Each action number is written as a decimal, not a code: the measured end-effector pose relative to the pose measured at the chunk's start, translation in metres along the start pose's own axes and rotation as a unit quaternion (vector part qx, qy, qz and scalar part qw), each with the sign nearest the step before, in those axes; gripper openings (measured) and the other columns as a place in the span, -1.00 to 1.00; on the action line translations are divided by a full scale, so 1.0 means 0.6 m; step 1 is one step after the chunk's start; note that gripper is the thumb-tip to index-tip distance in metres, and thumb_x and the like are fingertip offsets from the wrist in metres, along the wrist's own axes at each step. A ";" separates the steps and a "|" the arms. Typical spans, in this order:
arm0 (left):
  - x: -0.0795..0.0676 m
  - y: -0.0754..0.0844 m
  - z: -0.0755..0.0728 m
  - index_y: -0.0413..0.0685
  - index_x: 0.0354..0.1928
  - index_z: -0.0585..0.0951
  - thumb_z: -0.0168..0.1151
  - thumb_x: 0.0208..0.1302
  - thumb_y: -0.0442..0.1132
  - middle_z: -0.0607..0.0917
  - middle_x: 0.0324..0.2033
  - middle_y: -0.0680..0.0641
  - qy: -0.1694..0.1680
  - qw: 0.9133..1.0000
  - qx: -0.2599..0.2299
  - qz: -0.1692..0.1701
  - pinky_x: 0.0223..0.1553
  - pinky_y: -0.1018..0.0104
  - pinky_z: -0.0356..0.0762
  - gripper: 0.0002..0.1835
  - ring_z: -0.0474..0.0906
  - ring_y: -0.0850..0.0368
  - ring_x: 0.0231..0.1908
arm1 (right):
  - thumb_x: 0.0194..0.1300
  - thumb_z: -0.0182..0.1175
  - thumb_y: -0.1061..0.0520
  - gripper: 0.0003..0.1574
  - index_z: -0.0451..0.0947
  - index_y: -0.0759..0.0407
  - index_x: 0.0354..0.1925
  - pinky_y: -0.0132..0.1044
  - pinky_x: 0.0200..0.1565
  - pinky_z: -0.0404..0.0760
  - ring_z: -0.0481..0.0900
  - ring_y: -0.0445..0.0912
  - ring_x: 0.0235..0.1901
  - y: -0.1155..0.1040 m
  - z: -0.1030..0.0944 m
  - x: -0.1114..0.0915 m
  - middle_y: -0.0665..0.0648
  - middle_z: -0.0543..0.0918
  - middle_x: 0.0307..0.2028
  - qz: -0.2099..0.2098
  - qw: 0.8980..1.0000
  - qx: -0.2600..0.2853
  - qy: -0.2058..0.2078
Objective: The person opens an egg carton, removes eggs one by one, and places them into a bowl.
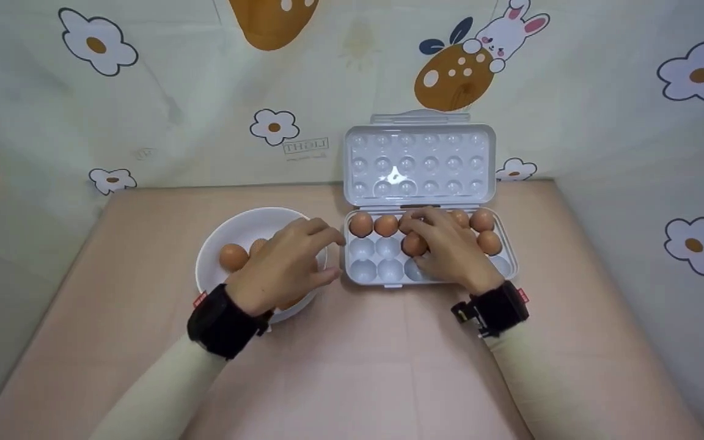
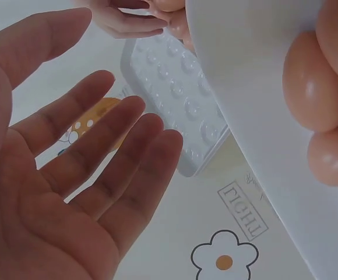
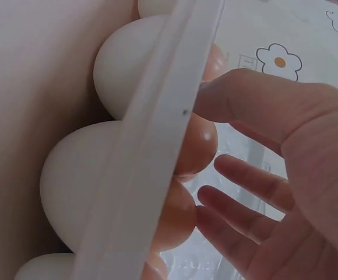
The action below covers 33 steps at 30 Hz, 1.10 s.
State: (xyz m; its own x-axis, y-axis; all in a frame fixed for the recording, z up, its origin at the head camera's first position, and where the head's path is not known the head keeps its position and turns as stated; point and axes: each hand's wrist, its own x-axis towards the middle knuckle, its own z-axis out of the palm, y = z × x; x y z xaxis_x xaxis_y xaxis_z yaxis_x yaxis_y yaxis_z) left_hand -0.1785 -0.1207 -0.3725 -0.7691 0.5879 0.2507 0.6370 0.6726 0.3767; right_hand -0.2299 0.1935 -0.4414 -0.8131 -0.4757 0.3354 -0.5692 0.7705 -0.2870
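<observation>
My right hand reaches over the egg tray, thumb and forefinger on either side of a brown egg in the middle row. In the right wrist view the thumb lies at the tray's rim beside an egg, the other fingers spread apart. Brown eggs such as this egg sit along the back row; the hand hides part of the tray. My left hand hovers above the white bowl with fingers spread, palm free of anything. Several brown eggs lie in that bowl.
The tray's clear dimpled lid stands open behind it, near the patterned backdrop. Front cups at the tray's left hold no eggs. A pink cloth covers the table.
</observation>
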 end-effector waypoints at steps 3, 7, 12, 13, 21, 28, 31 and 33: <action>0.001 -0.001 0.009 -0.06 0.09 0.72 0.55 0.27 -0.21 0.71 -0.02 -0.05 0.012 1.000 -0.009 0.021 0.11 0.10 0.61 -0.64 0.60 0.00 -0.04 | -0.01 0.43 0.36 -0.37 0.72 0.11 0.11 0.03 0.13 0.56 0.52 0.08 0.21 -0.001 0.002 -0.002 0.16 0.60 0.23 0.012 1.000 -0.008 -0.003; 0.001 0.003 0.019 0.01 0.11 0.73 0.58 0.26 -0.16 0.72 0.03 -0.03 0.008 1.000 0.002 0.004 0.13 0.08 0.64 -0.60 0.63 0.02 0.01 | 0.03 0.41 0.39 -0.44 0.74 0.13 0.06 0.01 0.08 0.59 0.52 0.09 0.18 -0.004 0.006 -0.001 0.14 0.61 0.19 0.016 1.000 -0.010 -0.005; 0.000 0.011 0.026 0.04 0.17 0.72 0.58 0.27 -0.10 0.71 0.07 -0.03 -0.009 1.000 0.006 -0.010 0.18 0.09 0.64 -0.56 0.62 0.03 0.07 | 0.01 0.44 0.37 -0.36 0.74 0.12 0.13 0.10 0.16 0.58 0.52 0.16 0.23 -0.004 0.011 0.000 0.18 0.61 0.20 0.019 0.999 -0.026 -0.019; 0.000 0.012 0.026 0.03 0.17 0.72 0.57 0.27 -0.11 0.70 0.07 -0.04 -0.011 1.000 0.002 -0.011 0.19 0.10 0.63 -0.55 0.61 0.03 0.08 | 0.00 0.46 0.36 -0.35 0.74 0.12 0.13 0.11 0.16 0.58 0.52 0.18 0.22 -0.004 0.012 0.000 0.19 0.61 0.20 0.020 0.999 -0.030 -0.022; -0.003 0.015 0.029 0.03 0.16 0.72 0.57 0.28 -0.13 0.69 0.05 -0.03 0.000 1.000 -0.006 -0.006 0.16 0.15 0.64 -0.57 0.59 0.04 0.05 | 0.14 0.41 0.39 -0.72 0.76 0.14 -0.18 0.00 0.00 0.56 0.51 0.14 -0.03 0.000 0.023 0.004 0.14 0.62 0.03 -0.012 0.999 -0.030 -0.007; -0.002 0.017 0.035 0.01 0.11 0.71 0.54 0.27 -0.15 0.68 -0.04 0.00 0.026 0.999 -0.008 0.027 0.04 0.18 0.62 -0.62 0.58 0.06 -0.04 | 0.23 0.36 0.41 -0.81 0.76 0.16 -0.27 -0.01 -0.02 0.51 0.50 0.13 -0.12 0.002 0.024 0.004 0.13 0.63 -0.12 -0.031 0.999 -0.016 0.005; 0.000 0.019 0.035 0.00 0.14 0.71 0.54 0.29 -0.14 0.68 0.00 -0.01 0.022 0.999 -0.021 0.018 0.10 0.16 0.62 -0.60 0.58 0.06 0.02 | 0.23 0.38 0.40 -0.80 0.76 0.14 -0.24 -0.03 0.03 0.51 0.50 0.10 -0.09 -0.001 0.020 0.004 0.11 0.63 -0.12 -0.020 1.000 -0.008 0.004; 0.003 0.020 0.035 -0.01 0.15 0.70 0.53 0.30 -0.14 0.68 0.03 -0.04 0.021 0.999 -0.032 0.016 0.14 0.12 0.61 -0.59 0.58 0.03 0.06 | 0.26 0.41 0.36 -0.80 0.76 0.11 -0.21 -0.07 0.05 0.54 0.52 0.07 -0.06 -0.004 0.016 0.003 0.08 0.64 -0.10 -0.012 1.000 -0.002 0.009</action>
State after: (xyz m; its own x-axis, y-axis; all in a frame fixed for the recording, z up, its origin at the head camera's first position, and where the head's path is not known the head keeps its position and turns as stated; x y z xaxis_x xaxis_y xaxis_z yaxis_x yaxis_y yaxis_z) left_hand -0.1711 -0.1025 -0.3862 -0.7506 0.5886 0.3002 0.6579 0.6231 0.4231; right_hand -0.2313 0.1868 -0.4484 -0.7970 -0.4861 0.3586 -0.5878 0.7609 -0.2748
